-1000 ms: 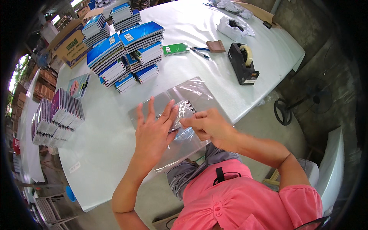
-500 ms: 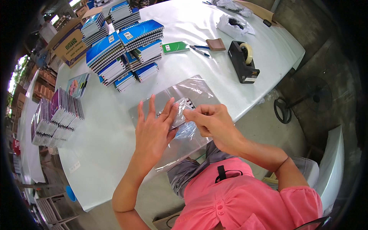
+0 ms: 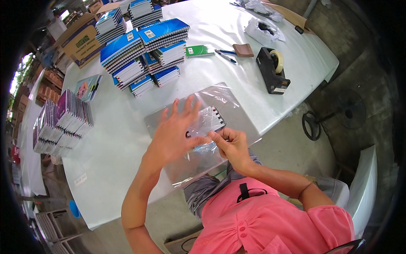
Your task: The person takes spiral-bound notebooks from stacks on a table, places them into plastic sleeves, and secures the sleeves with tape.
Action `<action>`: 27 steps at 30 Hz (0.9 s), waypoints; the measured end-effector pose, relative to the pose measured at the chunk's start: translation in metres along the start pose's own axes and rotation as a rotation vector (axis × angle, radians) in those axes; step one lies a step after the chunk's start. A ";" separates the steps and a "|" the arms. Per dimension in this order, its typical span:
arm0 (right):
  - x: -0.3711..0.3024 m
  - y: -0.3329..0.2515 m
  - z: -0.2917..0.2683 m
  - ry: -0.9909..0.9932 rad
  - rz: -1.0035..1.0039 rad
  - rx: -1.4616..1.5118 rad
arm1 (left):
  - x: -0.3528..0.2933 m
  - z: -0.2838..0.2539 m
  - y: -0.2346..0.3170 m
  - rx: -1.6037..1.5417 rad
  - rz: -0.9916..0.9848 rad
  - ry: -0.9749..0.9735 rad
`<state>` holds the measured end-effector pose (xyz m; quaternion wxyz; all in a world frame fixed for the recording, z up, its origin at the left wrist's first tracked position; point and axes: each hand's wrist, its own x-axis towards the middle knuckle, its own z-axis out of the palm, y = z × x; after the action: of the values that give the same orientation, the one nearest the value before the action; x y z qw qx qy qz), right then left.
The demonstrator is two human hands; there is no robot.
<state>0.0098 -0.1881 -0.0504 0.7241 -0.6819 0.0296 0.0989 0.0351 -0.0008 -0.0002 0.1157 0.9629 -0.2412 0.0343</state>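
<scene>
A clear plastic sheet (image 3: 224, 99) lies flat at the near edge of the table, partly hanging over it. On it sits a small ring-bound notebook (image 3: 213, 120) with a pale cover and black rings, under shiny clear film; something blue shows at its near side. My left hand (image 3: 173, 133) hovers over the notebook's left part with fingers spread, slightly blurred, hiding some of it. At the notebook's near right corner my right hand (image 3: 233, 148) is closed, thumb and forefinger pinching the clear film.
Stacks of blue spiral notebooks (image 3: 144, 51) stand beyond my left hand, purple spiral notebooks (image 3: 69, 120) farther left. A green notebook (image 3: 199, 51), pens (image 3: 226, 56), a brown pad (image 3: 243, 50) and a black tape dispenser (image 3: 272, 72) lie across the table (image 3: 114, 169). A cardboard box (image 3: 80, 42) stands far left.
My left hand has lifted off the film and spread its fingers. My right hand has drawn slightly nearer to me, still pinching. More of the notebook's ringed edge shows.
</scene>
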 end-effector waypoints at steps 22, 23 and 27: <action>0.057 -0.012 0.124 -1.120 -0.792 -2.769 | 0.027 0.016 -0.045 -1.423 -0.469 0.510; 0.067 -0.022 0.118 -1.110 -0.743 -2.529 | 0.015 0.018 -0.049 -1.458 -0.484 0.539; 0.106 -0.100 0.038 -1.194 -0.664 -1.479 | -0.056 0.019 -0.066 -1.439 -0.581 0.776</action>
<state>0.1286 -0.1449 0.0313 0.0064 -0.7727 -0.5986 0.2111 0.0168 0.0773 -0.0387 0.7750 0.5995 0.1077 0.1685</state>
